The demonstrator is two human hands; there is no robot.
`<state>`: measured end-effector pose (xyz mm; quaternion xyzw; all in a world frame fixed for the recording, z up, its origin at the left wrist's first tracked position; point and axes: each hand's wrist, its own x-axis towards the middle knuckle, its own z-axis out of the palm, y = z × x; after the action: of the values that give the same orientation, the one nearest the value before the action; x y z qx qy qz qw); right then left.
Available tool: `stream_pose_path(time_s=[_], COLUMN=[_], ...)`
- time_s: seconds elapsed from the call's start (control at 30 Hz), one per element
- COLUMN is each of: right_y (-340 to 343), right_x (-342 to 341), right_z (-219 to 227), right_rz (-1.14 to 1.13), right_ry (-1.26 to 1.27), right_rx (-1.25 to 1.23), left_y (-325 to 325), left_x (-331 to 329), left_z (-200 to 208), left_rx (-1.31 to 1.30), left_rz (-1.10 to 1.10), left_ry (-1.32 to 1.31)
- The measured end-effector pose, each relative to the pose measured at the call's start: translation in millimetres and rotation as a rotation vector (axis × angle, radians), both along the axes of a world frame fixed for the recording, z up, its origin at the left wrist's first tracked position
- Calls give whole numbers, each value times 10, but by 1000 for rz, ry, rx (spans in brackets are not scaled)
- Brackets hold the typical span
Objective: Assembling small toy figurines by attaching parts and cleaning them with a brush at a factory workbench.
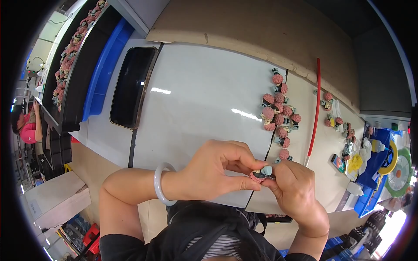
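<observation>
We are holding a pink-and-black figurine over the table; our left hand is pinching it between thumb and fingers, our right hand, fingers curled, is gripping its right side; beyond, other figurines are lying left of a red rod

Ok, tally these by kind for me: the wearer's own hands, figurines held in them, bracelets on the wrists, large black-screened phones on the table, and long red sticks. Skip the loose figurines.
Hands: 2 (left hand, right hand)
Held figurine: 1
Pale bracelet: 1
Black-screened phone: 1
Red stick: 1
Total: 6
</observation>
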<state>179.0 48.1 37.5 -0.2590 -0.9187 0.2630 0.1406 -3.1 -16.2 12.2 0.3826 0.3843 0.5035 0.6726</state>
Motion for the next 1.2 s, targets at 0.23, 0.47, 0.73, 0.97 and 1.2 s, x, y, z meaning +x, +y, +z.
stream_pose_path(time_s=[0.23,0.47,0.73,0.97,1.2], right_y=[-4,5,51,36,51], right_x=[-9,-8,14,18,33], right_z=[-38,-11,-21,-34,-18], right_rz=[-20,-40,19,-13,-4], right_ry=[-18,-20,69,95,85], right_rx=[44,62,67,74,84], left_y=[7,12,6,-9,6], left_x=[-8,-12,-20,-19,-24], left_z=[9,29,-10,-34,1], left_rx=[97,153,-118,-147,-198], left_rz=[45,41,-113,-135,-133], left_ry=[165,260,-116,-188,-213])
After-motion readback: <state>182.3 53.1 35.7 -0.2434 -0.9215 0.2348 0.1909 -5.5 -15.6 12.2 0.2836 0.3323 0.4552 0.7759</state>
